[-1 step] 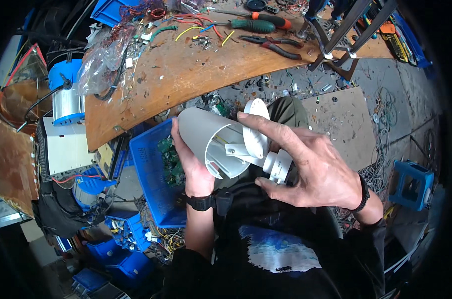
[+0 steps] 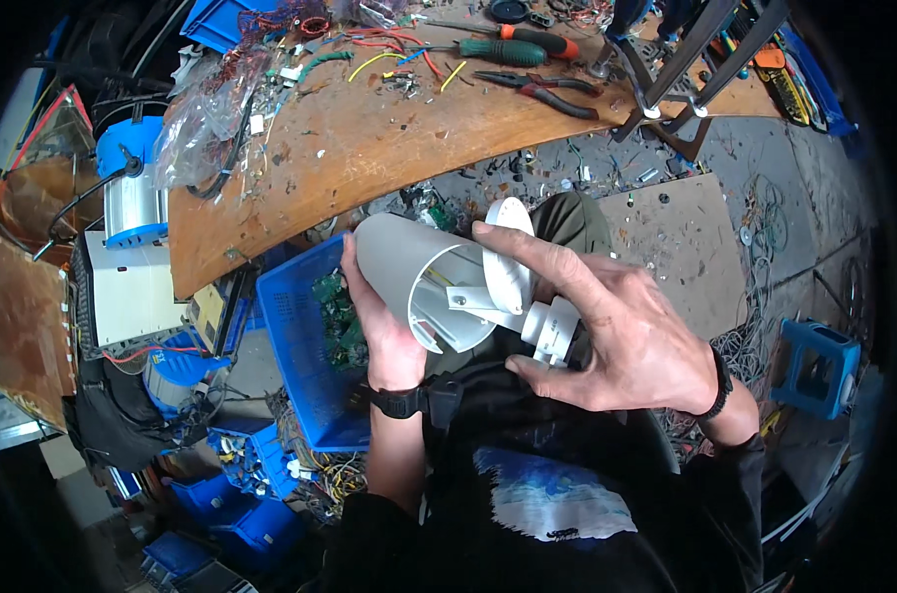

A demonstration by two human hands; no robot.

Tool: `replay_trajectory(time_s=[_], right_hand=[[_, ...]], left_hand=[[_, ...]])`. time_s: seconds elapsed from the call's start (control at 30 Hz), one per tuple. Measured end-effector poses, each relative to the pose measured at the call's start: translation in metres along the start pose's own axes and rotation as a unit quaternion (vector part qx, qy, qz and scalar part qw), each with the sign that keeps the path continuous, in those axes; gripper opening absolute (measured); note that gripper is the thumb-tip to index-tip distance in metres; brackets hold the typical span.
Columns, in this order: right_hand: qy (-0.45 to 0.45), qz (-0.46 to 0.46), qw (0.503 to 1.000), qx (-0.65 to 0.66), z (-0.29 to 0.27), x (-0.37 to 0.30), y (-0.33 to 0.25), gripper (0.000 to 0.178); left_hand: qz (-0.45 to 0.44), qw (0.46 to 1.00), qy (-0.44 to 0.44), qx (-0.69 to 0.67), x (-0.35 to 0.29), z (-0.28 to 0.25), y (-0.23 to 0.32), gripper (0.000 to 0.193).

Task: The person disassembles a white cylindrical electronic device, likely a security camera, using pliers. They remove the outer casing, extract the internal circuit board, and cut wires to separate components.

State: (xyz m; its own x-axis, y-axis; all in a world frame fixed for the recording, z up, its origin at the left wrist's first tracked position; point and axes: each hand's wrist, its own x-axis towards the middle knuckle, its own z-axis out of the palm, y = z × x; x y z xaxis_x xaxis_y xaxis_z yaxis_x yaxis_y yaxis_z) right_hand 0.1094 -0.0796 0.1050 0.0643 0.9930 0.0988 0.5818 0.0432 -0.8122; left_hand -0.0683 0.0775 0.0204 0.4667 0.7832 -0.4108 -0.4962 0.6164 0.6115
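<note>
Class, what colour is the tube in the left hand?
The tube is greyish white, clearest in the head view.

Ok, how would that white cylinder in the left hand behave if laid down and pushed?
The white cylinder would probably roll, given its rounded side, though the bracket jutting from its open end might stop it. Its smooth wall looks stiff, perhaps slippery.

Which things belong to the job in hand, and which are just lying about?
In hand:
white cylinder, held by the left hand
white bracket with round plate, at the right hand

Seemingly lying about:
green-handled screwdriver and pliers on the wooden bench
green circuit boards in the blue crate
</note>
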Motion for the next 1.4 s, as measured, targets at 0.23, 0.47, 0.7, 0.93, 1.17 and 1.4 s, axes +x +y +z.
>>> replay_trajectory(time_s=[0.23, 0.47, 0.7, 0.93, 1.17, 1.4], right_hand=[[0.025, 0.002, 0.991, 0.130, 0.008, 0.003, 0.006, 0.100], [0.089, -0.008, 0.977, 0.196, 0.019, 0.020, 0.010, 0.100], [0.164, -0.036, 0.953, 0.252, 0.042, 0.066, 0.028, 0.100], [0.211, 0.011, 0.941, 0.264, 0.067, 0.105, 0.058, 0.099], [0.226, 0.029, 0.959, 0.168, 0.076, 0.095, 0.091, 0.099], [0.226, 0.040, 0.954, 0.191, 0.085, 0.091, 0.100, 0.077]], left_hand=[[-0.064, 0.996, -0.054, -0.028, 0.008, -0.018, -0.004, 0.057], [-0.041, 0.998, -0.041, 0.028, 0.006, -0.007, 0.014, 0.065], [0.153, 0.895, -0.062, 0.414, 0.017, 0.009, 0.081, 0.051], [0.463, 0.552, -0.116, 0.683, 0.088, 0.042, 0.102, 0.032], [0.412, 0.367, -0.295, 0.780, 0.162, 0.053, 0.090, 0.034], [0.426, 0.319, -0.314, 0.786, 0.174, 0.058, 0.096, 0.028]])
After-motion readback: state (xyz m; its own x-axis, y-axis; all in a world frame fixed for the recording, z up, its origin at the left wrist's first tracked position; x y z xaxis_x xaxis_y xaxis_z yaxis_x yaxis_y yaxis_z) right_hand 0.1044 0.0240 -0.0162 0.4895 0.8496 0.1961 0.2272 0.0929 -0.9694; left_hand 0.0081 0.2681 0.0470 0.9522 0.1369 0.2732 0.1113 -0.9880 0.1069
